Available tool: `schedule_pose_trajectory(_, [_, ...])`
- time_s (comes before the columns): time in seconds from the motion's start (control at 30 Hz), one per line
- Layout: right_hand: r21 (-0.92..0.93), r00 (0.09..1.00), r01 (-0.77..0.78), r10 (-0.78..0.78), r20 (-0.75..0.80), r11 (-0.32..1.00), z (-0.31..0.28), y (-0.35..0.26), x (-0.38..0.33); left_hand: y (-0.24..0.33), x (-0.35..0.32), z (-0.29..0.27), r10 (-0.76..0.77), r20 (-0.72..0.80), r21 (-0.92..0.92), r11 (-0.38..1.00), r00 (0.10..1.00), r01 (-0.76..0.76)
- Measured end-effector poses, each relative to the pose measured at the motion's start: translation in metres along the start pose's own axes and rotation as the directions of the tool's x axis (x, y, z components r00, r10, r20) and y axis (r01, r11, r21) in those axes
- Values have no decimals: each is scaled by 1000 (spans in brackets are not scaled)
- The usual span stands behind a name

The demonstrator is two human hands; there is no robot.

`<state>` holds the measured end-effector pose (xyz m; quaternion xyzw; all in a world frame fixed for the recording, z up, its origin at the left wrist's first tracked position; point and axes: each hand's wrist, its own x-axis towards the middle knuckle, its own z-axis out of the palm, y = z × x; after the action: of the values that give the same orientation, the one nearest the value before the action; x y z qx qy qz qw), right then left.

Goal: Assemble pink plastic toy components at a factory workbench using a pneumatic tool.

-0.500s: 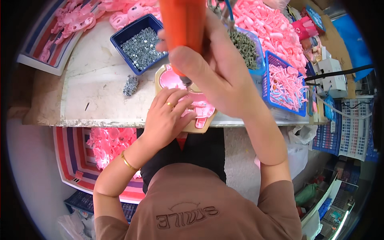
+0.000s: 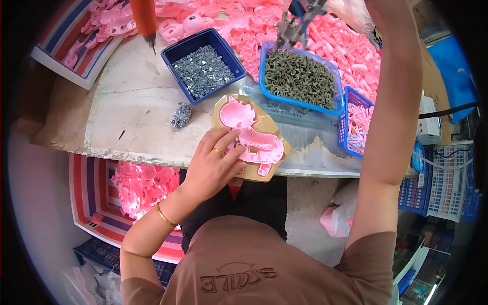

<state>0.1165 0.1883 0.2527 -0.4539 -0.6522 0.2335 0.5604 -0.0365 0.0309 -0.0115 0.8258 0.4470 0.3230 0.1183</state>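
My left hand (image 2: 216,160), with a ring on one finger and its fingers spread, lies on the left side of a pink plastic half-shell (image 2: 268,146). The shell is seated, hollow side up, in a tan fixture (image 2: 272,123) at the table's front edge. Part of the shell is hidden under my fingers. My right arm reaches up along the right side and past the top edge, so the right hand is out of sight. An orange power screwdriver (image 2: 144,18) hangs free at the upper left, its bit pointing down over the table, with no hand on it.
Behind the fixture stand a dark blue bin (image 2: 235,73) of small screws and a blue tub (image 2: 325,108) of grey-green parts. A screw-covered clump (image 2: 181,116) lies left. Pink parts (image 2: 351,51) are heaped behind; a blue basket (image 2: 345,133) holds thin pieces. Metal tooling (image 2: 297,30) hangs above the tub.
My right hand has let go of the screwdriver and moved up out of view. The screwdriver has swung up and left, uncovering the shell. My left hand stays on the shell.
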Motion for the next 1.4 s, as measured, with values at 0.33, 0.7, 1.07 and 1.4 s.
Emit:
schedule_pose_trajectory(0.33, [532, 924, 113, -285, 254, 839, 3, 41, -22, 6, 0, 6, 6, 70, 90, 996, 998, -13])
schedule_pose_trajectory(0.7, [594, 969, 19, -162, 188, 804, 15, 45, -81, 3, -4, 13, 0, 97, 207, 978, 995, -20])
schedule_pose_trajectory(1.07, [415, 983, -181, 171, 63, 892, 16, 15, -108, 5, -8, 14, 22, 69, 196, 980, 997, -35])
schedule_pose_trajectory(1.4, [504, 939, 278, -341, 35, 818, -59, 36, -12, 24, 17, -7, 88, -17, 84, 993, 996, -86])
